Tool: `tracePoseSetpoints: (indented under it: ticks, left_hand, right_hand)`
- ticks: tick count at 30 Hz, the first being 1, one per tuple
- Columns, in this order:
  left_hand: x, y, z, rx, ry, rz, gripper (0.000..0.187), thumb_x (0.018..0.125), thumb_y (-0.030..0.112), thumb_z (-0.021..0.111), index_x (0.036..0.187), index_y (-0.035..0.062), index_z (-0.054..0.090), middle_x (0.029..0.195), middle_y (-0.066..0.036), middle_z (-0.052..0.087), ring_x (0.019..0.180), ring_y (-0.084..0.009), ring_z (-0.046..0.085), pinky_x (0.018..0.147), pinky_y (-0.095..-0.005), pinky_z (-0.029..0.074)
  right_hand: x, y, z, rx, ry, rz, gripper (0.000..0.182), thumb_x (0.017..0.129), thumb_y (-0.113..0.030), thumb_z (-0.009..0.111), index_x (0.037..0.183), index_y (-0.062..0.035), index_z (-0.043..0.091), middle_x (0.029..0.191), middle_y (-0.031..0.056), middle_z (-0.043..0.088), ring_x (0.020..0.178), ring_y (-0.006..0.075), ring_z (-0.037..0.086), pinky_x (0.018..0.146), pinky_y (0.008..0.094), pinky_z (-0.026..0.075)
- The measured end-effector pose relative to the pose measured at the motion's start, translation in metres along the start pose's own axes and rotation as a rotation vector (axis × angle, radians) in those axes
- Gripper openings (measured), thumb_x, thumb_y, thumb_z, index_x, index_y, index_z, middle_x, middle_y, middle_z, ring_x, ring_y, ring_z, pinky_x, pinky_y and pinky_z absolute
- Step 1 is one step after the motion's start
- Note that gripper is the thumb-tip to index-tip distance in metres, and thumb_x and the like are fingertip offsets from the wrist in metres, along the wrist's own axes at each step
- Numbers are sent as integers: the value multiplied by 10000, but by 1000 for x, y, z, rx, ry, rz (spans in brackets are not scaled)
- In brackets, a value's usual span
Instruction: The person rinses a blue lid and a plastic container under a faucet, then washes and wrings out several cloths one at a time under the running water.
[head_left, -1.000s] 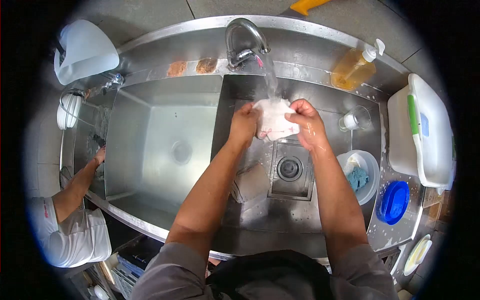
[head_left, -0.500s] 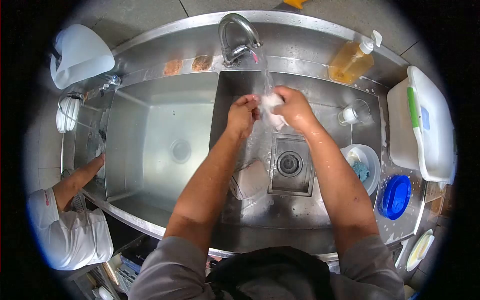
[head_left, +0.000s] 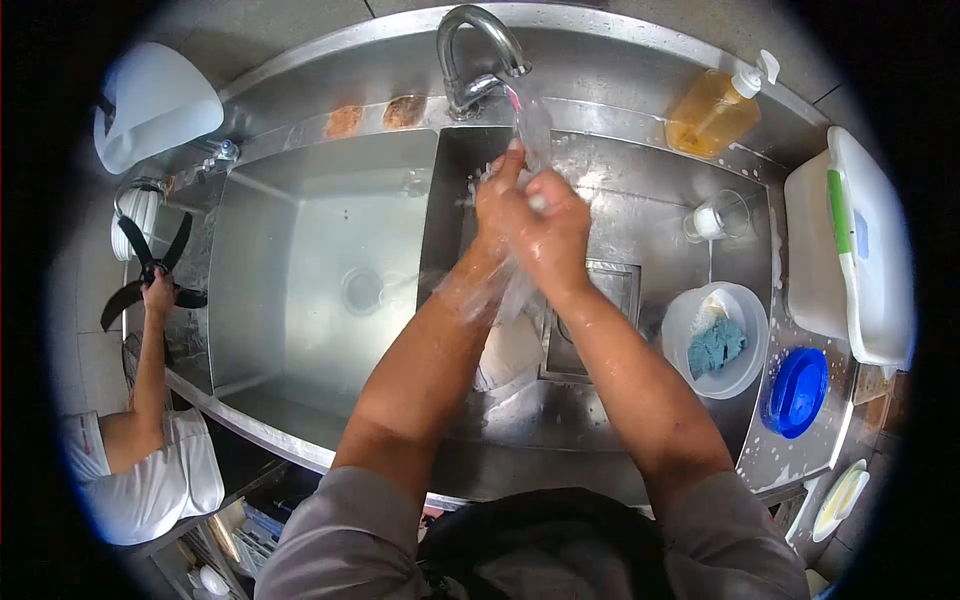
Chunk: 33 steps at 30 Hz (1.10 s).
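Under the tap (head_left: 482,60), water runs over both my hands and splashes off my wrists. My left hand (head_left: 498,192) is uppermost, thumb raised beside the stream, its other fingers partly hidden by splash. Across my left wrist lies my right hand (head_left: 552,228), fingers curled closed. A small pale bit (head_left: 538,203) shows at its fingers, too little to name. Beneath my forearms, a pale, block-shaped thing (head_left: 510,352) lies on the bottom of the steel sink (head_left: 640,432), beside the square drain (head_left: 612,285).
Right of my arms are a tub (head_left: 745,378) with a teal cloth (head_left: 716,348), a glass (head_left: 732,212), a soap bottle (head_left: 712,115), a blue lid (head_left: 797,393) and a white bin (head_left: 815,240). On the left, another person's hand (head_left: 157,295) holds a black bladed part (head_left: 178,245).
The pale, cloth-like thing in my right hand is now mostly out of sight. My right hand has crossed onto my left wrist. The other person has lifted the black bladed part into view.
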<state>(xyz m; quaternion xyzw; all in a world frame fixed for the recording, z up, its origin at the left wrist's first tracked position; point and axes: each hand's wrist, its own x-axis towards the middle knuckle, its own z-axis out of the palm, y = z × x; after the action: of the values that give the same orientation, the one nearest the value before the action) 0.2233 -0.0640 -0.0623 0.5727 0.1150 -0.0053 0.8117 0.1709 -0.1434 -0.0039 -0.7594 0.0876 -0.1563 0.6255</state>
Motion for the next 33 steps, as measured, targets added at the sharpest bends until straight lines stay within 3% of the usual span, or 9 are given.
tracePoseSetpoints:
  ticks: [4,7,15,20,22,24,28,31,33]
  left_hand:
    - [-20,-2,-7,1219,-221,717,243,896,282,603,979,65,675,964,-66,703,859,-202,672,716,-332,523]
    - [1,-1,-9,211,-182,-25,238,964,274,512,1000,75,638,872,-70,657,778,-193,666,654,-330,534]
    - [-41,43,-3,-71,-252,-603,403,1006,344,453,1318,94,495,1190,-89,625,986,-241,638,858,-433,540]
    - [-29,49,8,-138,-205,-144,309,990,207,474,1255,59,533,1105,-89,648,909,-205,660,701,-392,557]
    - [-19,46,14,-181,-330,-20,371,955,149,514,1308,38,504,1109,-82,637,1011,-196,622,743,-398,547]
    - [-36,72,20,-181,-280,-419,449,934,126,537,1368,35,467,1189,-90,593,1070,-195,583,811,-385,524]
    - [-32,93,1,444,-619,240,635,849,99,662,1437,108,422,1454,-125,406,1270,-310,485,1028,-459,421]
    - [-24,100,1,1205,-907,1215,745,672,82,738,1375,94,493,1399,-201,469,1208,-377,544,942,-480,487]
    - [-6,95,-2,1380,-925,951,649,685,104,735,1304,84,539,1307,-200,544,1141,-371,585,916,-467,501]
  right_hand:
    - [19,30,-5,-125,-11,27,198,835,-182,674,767,-12,597,698,143,643,633,222,610,603,362,487]
    - [-10,9,11,-234,121,-392,240,904,-218,577,795,-4,593,710,220,607,605,293,584,582,420,451]
    - [45,3,-12,-177,-332,58,325,830,-244,717,1043,-19,618,913,220,682,833,344,673,750,398,520]
    - [43,15,-31,1,-266,-75,510,825,-272,746,1241,-50,552,1092,163,653,986,271,645,846,417,503]
    - [36,19,-36,572,-358,574,502,842,-313,750,1242,-79,557,1098,80,647,1033,240,610,851,462,485]
    - [23,6,-30,651,-309,554,540,821,-353,775,1249,-106,556,1088,46,637,1062,221,577,845,481,463]
    - [58,41,-53,641,-536,443,315,806,-217,767,1065,-90,639,902,67,653,701,173,608,552,301,454]
    - [63,3,-68,338,-1115,779,283,764,-24,726,1038,-18,656,779,84,623,595,122,571,429,260,400]
    - [65,1,-53,40,-1121,632,273,757,-27,728,1022,-14,666,778,99,637,626,148,600,480,286,457]
